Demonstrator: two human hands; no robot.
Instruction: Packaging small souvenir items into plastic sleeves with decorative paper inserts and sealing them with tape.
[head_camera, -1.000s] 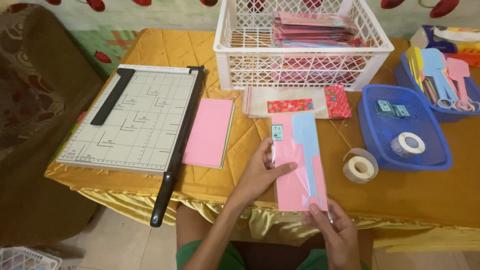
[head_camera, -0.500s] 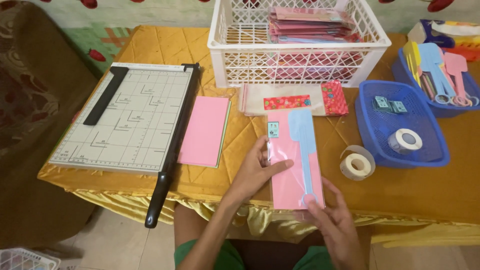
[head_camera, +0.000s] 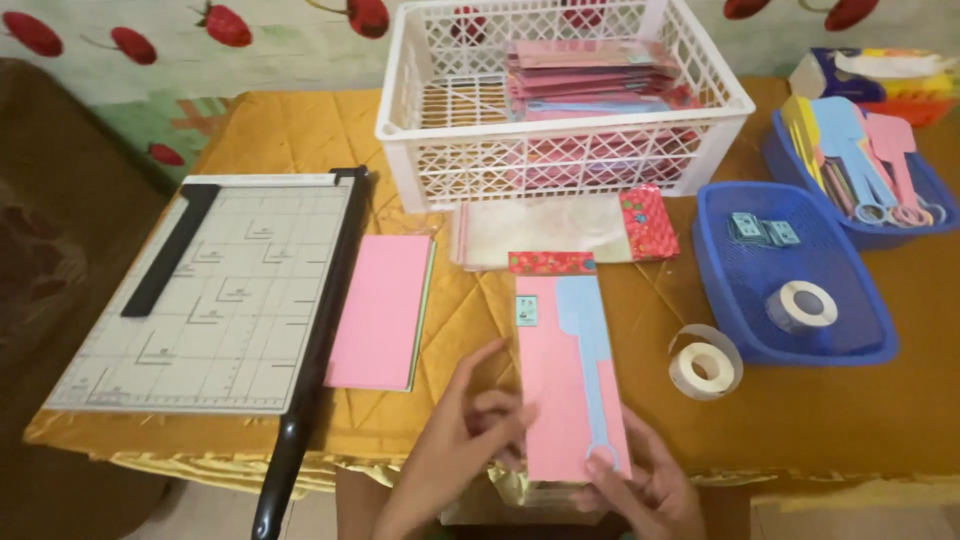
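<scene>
From the head camera: both hands are holding a pink card packet (head_camera: 570, 385) at the table's (head_camera: 850, 420) near edge — the left hand (head_camera: 455, 445) pinching its left edge, the right hand (head_camera: 645, 485) gripping the bottom corner, thumb on top. A tape roll (head_camera: 705, 362) is lying just right of it — a pink paper stack (head_camera: 382, 310) and a paper cutter (head_camera: 215, 290) to the left.

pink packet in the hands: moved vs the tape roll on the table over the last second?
Cannot tell. The pink packet sits just left of the loose tape roll, top edge near the clear bags, as before; the small shifts look like head-camera motion.
</scene>
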